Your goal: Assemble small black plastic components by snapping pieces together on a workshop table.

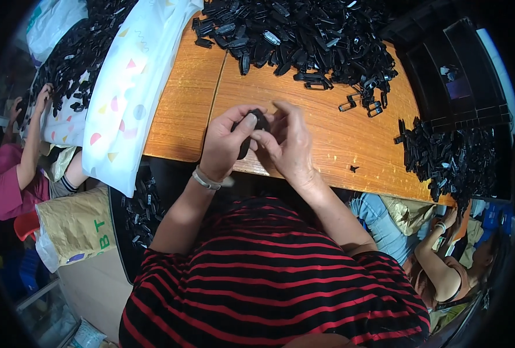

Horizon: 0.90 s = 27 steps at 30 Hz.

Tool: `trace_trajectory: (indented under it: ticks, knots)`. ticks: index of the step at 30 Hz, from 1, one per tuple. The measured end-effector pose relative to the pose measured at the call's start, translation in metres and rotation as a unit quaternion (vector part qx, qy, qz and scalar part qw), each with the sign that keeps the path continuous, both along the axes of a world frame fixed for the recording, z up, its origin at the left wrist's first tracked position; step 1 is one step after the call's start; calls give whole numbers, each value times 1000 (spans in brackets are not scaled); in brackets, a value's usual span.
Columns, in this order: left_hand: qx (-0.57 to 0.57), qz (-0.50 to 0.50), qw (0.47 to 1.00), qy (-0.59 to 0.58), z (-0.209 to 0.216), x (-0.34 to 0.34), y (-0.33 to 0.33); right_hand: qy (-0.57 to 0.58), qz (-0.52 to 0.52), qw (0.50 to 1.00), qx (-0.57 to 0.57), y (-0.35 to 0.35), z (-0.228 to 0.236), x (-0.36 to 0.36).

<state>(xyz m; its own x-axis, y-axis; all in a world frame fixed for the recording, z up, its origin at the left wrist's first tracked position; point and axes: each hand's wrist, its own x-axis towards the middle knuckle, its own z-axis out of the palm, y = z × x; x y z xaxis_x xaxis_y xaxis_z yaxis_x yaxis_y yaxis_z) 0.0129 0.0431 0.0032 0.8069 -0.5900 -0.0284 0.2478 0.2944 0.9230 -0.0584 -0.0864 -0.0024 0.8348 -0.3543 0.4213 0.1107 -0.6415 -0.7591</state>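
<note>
A view looking down from a person's head onto a wooden table (pixel 333 136), which serves as the landmark here; the person wears a black shirt with red stripes (pixel 269 278), seen below the table's near edge. Both hands meet just above the near edge of the table, at its middle; the left hand (pixel 225 142), with a silver bracelet (pixel 206 180) at the wrist, is curled closed around a small black plastic part (pixel 251 133), thumb pressed on its top; the right hand (pixel 289 142) pinches the same part from the other side, thumb and forefinger closed on it, the other fingers raised and loosely spread. The part is held between the two hands, just over the tabletop, not resting on it.

At the far side of the table lies a large heap of black plastic parts (pixel 295 37); a few loose pieces (pixel 362 104) trail from it toward the table's right; a second, smaller heap (pixel 449 159) sits on the table's right end, below a dark plastic crate (pixel 454 75). On the table's left side lies a white cloth with coloured shapes (pixel 130 87), hanging over the edge; beyond it more black parts (pixel 75 58) are spread. To the left of the table another person in a pink top reaches a hand (pixel 43 95) into those parts; at the table's lower right corner a third person's arm (pixel 437 255) shows. Below the table's left part stands a tan sack (pixel 78 226), beside a dark bin of black pieces (pixel 141 211).
</note>
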Motion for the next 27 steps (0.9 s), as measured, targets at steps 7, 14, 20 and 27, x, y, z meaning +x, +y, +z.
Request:
trace_trajectory:
  ticks: [7, 14, 20, 27]
  knots:
    - [-36, -98, 992, 72, 6, 4, 36, 41, 137, 973, 184, 42, 9, -6]
    - [100, 0, 993, 57, 13, -9, 106, 116, 267, 956, 44, 37, 6, -2]
    - [618, 54, 725, -300, -8, -24, 222, 52, 31, 978, -198, -74, 23, 13]
    - [411, -163, 882, -164, 54, -10, 113, 165, -40, 914, -368, -133, 10, 35]
